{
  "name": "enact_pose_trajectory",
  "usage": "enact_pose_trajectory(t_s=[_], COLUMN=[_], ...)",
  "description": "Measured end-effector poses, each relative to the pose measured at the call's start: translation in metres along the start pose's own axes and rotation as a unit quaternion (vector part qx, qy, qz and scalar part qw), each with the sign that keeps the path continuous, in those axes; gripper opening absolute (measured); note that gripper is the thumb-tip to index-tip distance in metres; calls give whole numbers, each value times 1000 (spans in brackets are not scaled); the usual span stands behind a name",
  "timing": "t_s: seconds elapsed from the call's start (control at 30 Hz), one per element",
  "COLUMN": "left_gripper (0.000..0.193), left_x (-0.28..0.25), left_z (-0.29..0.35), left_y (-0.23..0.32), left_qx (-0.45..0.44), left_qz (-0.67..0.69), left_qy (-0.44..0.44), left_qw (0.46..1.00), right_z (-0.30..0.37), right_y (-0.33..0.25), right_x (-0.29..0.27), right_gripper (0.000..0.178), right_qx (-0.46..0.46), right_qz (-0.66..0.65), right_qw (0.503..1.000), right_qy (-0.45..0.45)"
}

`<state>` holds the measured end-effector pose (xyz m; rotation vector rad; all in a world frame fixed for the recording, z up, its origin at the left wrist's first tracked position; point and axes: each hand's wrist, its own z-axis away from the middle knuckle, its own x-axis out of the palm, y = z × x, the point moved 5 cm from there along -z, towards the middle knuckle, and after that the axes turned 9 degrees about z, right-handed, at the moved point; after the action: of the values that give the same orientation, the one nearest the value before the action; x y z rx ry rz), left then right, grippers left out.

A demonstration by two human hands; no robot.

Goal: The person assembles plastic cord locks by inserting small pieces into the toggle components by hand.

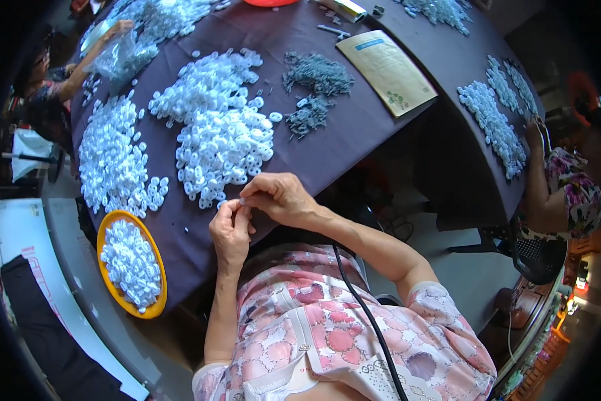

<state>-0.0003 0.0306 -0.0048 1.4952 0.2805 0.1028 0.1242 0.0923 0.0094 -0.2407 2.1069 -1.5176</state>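
Observation:
My left hand [231,235] and my right hand [283,198] meet at the table's near edge, fingertips pinched together. A small white plastic piece [243,201] shows between them, mostly hidden by the fingers. Just beyond lies a big heap of white oval plastic pieces [223,147], each with openings in it. A second heap of white pieces [113,157] spreads to its left. Farther right sit two small piles of dark grey-green bits [318,72], too fine to make out singly. At the near left, an orange-yellow bowl [160,301] is full of white pieces.
A dark cloth covers the table [300,157]. On the right lies a tan paper envelope [394,77]. Another person's hand [121,27] is near a clear plastic bag [123,60] at the far left. A second person's arm [539,180] rests by more white heaps [491,127] on the right-hand table.

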Motion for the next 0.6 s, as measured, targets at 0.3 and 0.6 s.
enact_pose_trajectory(t_s=[0.3, 0.6], left_gripper=[16, 15], left_x=[4, -3], left_z=[-10, -4], left_y=[1, -3], left_qx=[-65, -79], left_qz=[65, 92], left_qy=[-19, -14], left_qw=[996, 993], right_z=[-4, -2], right_y=[15, 13], right_x=[-8, 2], right_gripper=[17, 15], right_qx=[69, 84], right_qz=[-98, -29], right_qw=[992, 995], right_qy=[-30, -44])
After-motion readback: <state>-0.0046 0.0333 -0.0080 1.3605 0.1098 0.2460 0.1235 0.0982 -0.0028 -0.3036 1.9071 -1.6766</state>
